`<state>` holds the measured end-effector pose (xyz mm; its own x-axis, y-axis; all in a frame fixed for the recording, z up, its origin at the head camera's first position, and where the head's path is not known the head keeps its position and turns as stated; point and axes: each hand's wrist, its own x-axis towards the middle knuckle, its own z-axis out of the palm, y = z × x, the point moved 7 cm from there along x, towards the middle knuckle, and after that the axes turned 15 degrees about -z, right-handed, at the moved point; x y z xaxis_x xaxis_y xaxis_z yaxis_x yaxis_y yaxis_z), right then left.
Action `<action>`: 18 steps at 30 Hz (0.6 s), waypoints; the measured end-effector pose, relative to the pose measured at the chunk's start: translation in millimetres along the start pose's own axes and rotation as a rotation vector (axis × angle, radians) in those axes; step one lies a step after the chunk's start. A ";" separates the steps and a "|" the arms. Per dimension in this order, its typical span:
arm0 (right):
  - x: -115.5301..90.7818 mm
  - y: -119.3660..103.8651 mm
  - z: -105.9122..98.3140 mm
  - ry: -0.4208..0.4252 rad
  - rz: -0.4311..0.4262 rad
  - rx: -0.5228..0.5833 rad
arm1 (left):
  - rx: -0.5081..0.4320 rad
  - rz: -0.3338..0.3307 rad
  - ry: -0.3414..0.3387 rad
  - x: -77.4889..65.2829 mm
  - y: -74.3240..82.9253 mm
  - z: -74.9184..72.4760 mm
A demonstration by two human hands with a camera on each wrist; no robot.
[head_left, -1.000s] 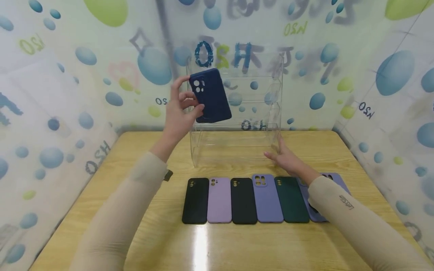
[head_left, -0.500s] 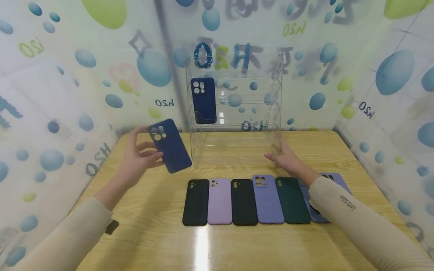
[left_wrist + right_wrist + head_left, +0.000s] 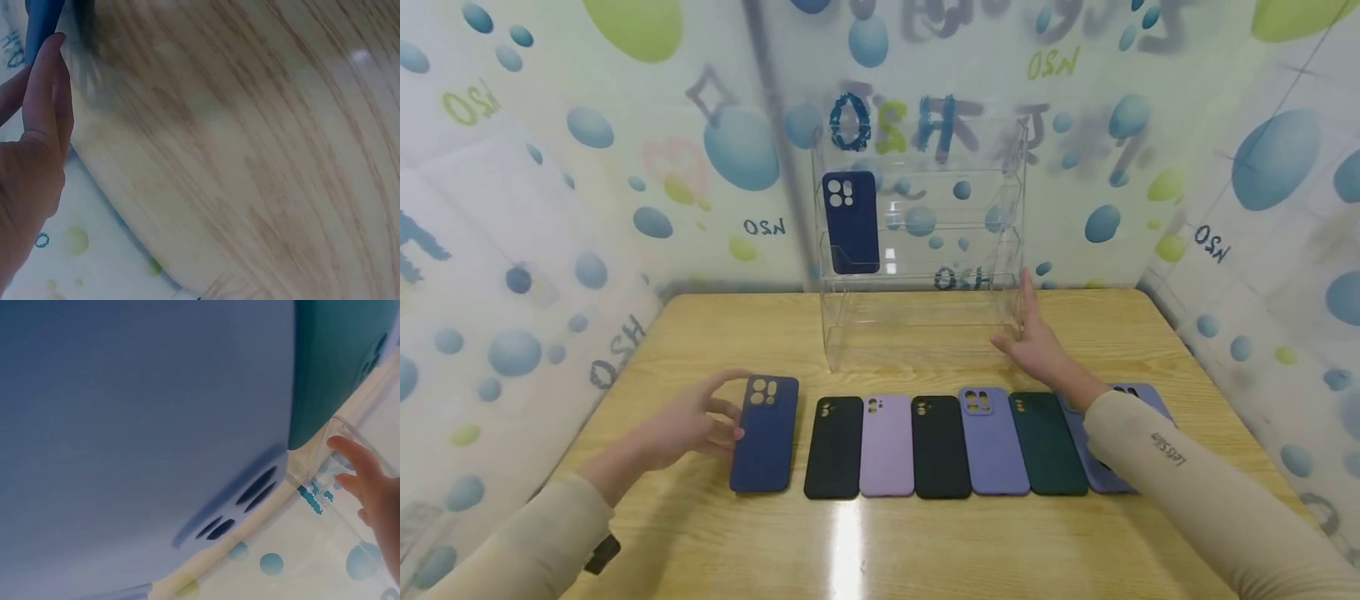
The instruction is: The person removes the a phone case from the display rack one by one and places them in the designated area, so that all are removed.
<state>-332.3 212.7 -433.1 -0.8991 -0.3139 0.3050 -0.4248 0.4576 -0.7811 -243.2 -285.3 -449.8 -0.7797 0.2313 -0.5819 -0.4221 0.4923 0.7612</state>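
At the left end of a row of phone cases, my left hand (image 3: 685,425) holds a navy phone case (image 3: 766,446) by its left edge. That case lies flat at the table, camera holes toward the far side. In the left wrist view, the fingers pinch the edge of the blue case (image 3: 42,25). My right hand (image 3: 1037,346) touches the right side of a clear acrylic display rack (image 3: 921,323), index finger extended along it and thumb apart. A second navy phone case (image 3: 853,229) leans on the rack's left, on an upper tier.
Along the wooden table (image 3: 925,542) lie a black case (image 3: 835,450), a lilac case (image 3: 887,450), another black case (image 3: 940,450), a periwinkle case (image 3: 996,454) and a dark green case (image 3: 1048,446). My right forearm partly covers more periwinkle at the right (image 3: 1150,404). Patterned walls enclose the table.
The left hand has come away from the rack, leaving one navy case on it, and has lowered the other navy case to the row's left end. The right hand has shifted slightly right.
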 end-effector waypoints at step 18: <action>-4.0 3.9 1.1 -0.009 0.002 -0.107 | 0.099 -0.036 0.038 5.3 -5.7 15.9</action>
<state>-330.3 214.8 -438.0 -0.8994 -0.3199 0.2980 -0.4319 0.5444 -0.7191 -237.5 -273.6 -461.8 -0.7827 0.1807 -0.5956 -0.4040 0.5804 0.7070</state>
